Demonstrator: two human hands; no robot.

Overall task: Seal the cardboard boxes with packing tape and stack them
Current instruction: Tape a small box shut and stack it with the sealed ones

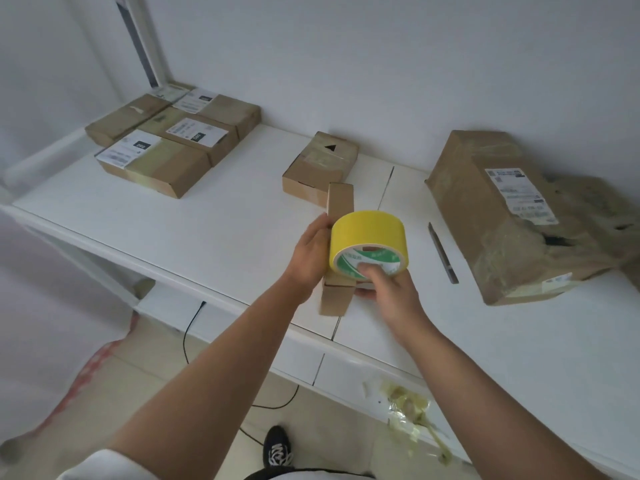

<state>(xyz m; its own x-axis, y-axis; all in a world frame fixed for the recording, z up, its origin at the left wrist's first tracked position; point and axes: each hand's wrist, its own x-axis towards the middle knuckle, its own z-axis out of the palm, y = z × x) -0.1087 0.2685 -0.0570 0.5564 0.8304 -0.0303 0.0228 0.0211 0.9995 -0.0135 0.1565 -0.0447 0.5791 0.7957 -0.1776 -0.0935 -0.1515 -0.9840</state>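
A narrow flat cardboard box (340, 206) stands on its edge on the white table (214, 233). My left hand (311, 254) presses against its left side, fingers mostly straight. My right hand (384, 285) holds a roll of yellow packing tape (367, 233) with fingers hooked into its core, right over the box. The roll hides the middle of the box. Behind it sits a small brown box with a black triangle mark (320, 164).
Several labelled flat boxes (173, 140) lie stacked at the back left. A large crumpled box (519, 216) lies at the right. A grey utility knife (443, 252) rests between it and my hands. Crumpled tape scraps (412, 410) lie at the table's front edge.
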